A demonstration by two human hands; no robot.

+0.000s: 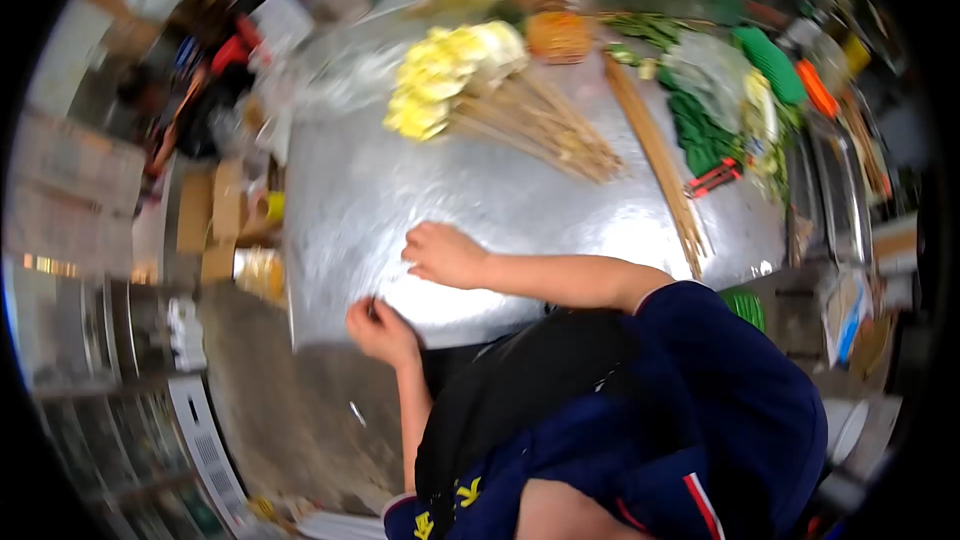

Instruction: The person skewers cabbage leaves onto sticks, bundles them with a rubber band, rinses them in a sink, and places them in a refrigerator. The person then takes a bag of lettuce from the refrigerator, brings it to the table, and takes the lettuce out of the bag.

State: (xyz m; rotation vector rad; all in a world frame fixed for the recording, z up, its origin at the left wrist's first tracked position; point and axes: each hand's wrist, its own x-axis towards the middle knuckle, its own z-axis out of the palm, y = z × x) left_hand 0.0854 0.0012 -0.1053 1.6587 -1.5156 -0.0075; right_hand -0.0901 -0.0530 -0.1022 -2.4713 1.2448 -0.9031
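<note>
Over the near left part of the metal table [340, 190], my right hand [445, 255] is bent at the fingers, which are slightly apart with nothing visible between them. My left hand [385, 332] is at the table's near edge, its fingers curled together around something small and dark that I cannot make out. Farther back lie pale yellow leafy pieces [430, 80] on thin wooden sticks [550, 130], fanned across the table. To their right is a long bundle of bare sticks [650, 150]. Neither hand touches the sticks.
An orange-yellow bundle [558, 37] lies at the back. On the right are green netting [700, 125], a clear plastic bag [708, 70], leafy greens and a red-black tool [715, 178]. Cardboard boxes [228, 202] stand left of the table. Another person [195, 105] is at the far left.
</note>
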